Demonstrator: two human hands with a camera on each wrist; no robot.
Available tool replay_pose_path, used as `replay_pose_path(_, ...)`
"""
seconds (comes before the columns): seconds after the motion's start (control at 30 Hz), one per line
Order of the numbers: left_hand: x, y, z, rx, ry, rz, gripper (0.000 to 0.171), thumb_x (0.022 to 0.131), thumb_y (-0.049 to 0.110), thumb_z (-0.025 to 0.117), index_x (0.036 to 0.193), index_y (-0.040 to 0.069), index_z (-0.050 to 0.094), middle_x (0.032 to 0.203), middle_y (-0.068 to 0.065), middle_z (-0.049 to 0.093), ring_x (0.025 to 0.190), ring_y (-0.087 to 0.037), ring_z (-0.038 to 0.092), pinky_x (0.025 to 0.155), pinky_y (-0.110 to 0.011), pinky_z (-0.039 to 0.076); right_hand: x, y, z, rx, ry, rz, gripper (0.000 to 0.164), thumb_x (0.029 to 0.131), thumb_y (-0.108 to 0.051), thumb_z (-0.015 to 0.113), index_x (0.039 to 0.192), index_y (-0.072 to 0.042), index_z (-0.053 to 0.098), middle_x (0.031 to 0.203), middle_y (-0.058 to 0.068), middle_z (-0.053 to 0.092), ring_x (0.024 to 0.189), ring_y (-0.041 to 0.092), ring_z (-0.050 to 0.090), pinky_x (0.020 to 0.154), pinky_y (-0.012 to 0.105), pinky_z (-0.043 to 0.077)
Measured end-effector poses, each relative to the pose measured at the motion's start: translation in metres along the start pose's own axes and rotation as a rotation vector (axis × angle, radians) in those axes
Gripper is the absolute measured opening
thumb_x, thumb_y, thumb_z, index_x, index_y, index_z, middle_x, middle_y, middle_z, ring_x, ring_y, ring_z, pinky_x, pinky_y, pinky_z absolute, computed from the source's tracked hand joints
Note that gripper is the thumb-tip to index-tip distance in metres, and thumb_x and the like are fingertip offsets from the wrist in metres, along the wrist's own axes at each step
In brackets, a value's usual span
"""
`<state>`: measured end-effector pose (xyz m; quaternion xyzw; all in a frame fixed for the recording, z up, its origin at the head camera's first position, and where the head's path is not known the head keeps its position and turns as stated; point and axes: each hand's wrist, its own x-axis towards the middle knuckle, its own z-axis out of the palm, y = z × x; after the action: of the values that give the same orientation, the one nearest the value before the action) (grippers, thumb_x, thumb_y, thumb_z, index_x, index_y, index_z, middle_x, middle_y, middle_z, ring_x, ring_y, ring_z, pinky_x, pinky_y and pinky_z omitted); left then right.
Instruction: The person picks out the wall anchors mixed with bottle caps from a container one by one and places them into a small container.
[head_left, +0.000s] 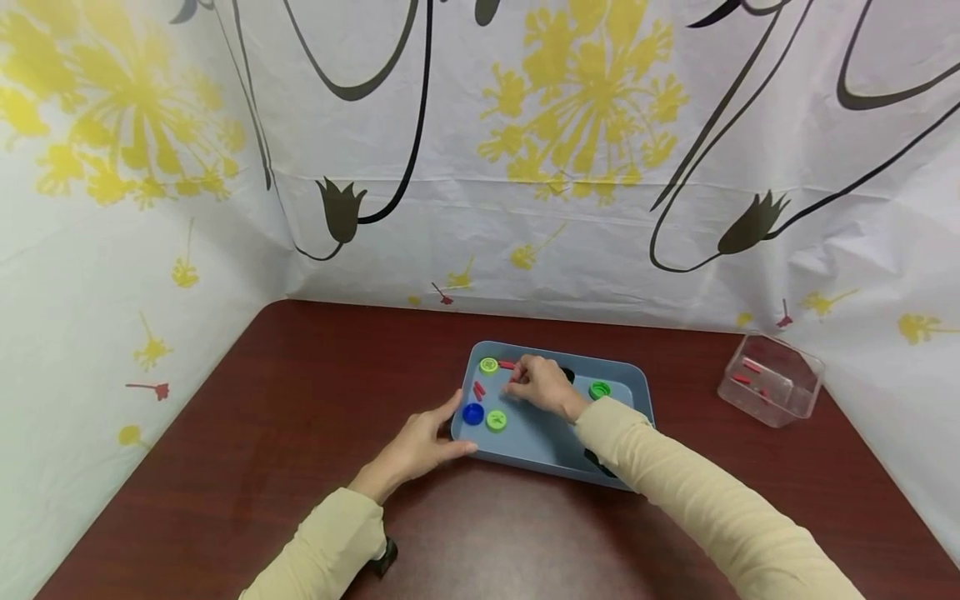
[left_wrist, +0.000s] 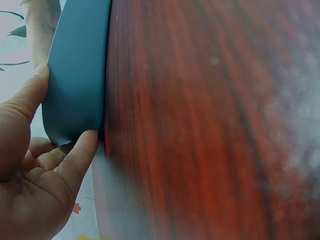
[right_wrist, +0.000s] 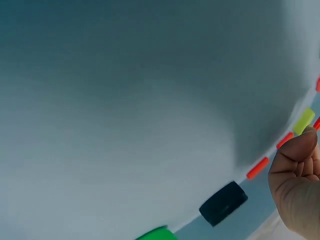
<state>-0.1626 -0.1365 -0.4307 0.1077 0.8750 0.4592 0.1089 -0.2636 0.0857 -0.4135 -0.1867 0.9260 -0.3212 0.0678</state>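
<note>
A person's left hand [head_left: 420,446] steadies the near left corner of a blue-grey tray [head_left: 536,442] that lies on the dark red-brown worktop [head_left: 300,375]; its grip is closed round that corner, the thumb against the near wall and the fingers by the left one. The right hand [head_left: 543,385] is over the tray's left half, its grip pinching a red stick [right_wrist: 316,123] between thumb and fingertips, though only a sliver of the stick shows. In the tray, a yellow-green cap [head_left: 489,365] sits in the far left corner with another red stick [head_left: 507,365] just beside it, and two more red sticks [head_left: 480,390] lie near the left wall. Closer to the near left corner, a blue cap [head_left: 473,414] and a second yellow-green cap [head_left: 497,421] are side by side. A black cap [right_wrist: 223,203], partly hidden behind the right hand in the head view, stands by the far wall, and a green cap [head_left: 600,389] is further right. Something black shows at the near wall, mostly covered by the right sleeve [head_left: 675,471]. Well apart to the right, a clear plastic container [head_left: 795,400] holds a few red pieces. A white sheet [head_left: 420,279] printed with yellow flowers hangs behind the worktop.
</note>
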Motion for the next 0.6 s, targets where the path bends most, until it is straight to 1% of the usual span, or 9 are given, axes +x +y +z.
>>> replay_pose_path(0.17,0.000,0.001,0.000,0.004,0.002,-0.001,0.088,0.088,0.034,0.072,0.156,0.008,0.023,0.157,-0.015,0.036,0.132,-0.030,0.054,0.098,-0.042,0.053,-0.003,0.000,-0.011,0.024,0.020,-0.007,0.019,0.087,-0.018,0.075,0.088,-0.003,0.063,0.080,0.010,0.067,0.066,0.012,0.053,0.059,0.023,0.043)
replay_pose_path(0.33,-0.002,0.002,0.000,0.018,0.004,0.003,0.087,0.088,0.034,0.072,0.156,0.008,0.023,0.157,-0.016,0.035,0.132,-0.030,0.054,0.100,-0.044,0.052,-0.008,0.003,-0.026,0.057,0.048,0.010,0.020,0.088,-0.018,0.074,0.090,-0.003,0.061,0.078,0.009,0.062,0.066,0.013,0.049,0.059,0.024,0.041)
replay_pose_path(0.43,-0.002,0.003,0.000,0.031,0.009,0.007,0.087,0.088,0.034,0.073,0.155,0.007,0.024,0.157,-0.016,0.036,0.134,-0.030,0.051,0.103,-0.045,0.049,-0.012,0.005,-0.037,0.071,0.066,0.018,0.021,0.089,-0.019,0.073,0.092,-0.002,0.061,0.077,0.008,0.060,0.065,0.014,0.048,0.059,0.025,0.041)
replay_pose_path(0.53,-0.002,0.003,0.000,0.036,0.010,0.013,0.088,0.087,0.034,0.073,0.155,0.006,0.025,0.157,-0.016,0.036,0.137,-0.031,0.048,0.104,-0.046,0.048,-0.017,0.007,-0.050,0.086,0.087,0.005,0.021,0.090,-0.019,0.071,0.095,-0.001,0.061,0.077,0.010,0.062,0.065,0.014,0.050,0.058,0.026,0.042)
replay_pose_path(0.6,-0.002,0.004,0.000,0.035,0.007,0.017,0.088,0.087,0.034,0.073,0.155,0.006,0.024,0.157,-0.016,0.036,0.137,-0.031,0.049,0.104,-0.046,0.048,-0.020,0.010,-0.060,0.089,0.110,0.010,0.022,0.091,-0.021,0.070,0.096,-0.001,0.061,0.078,0.010,0.062,0.065,0.014,0.051,0.058,0.027,0.042)
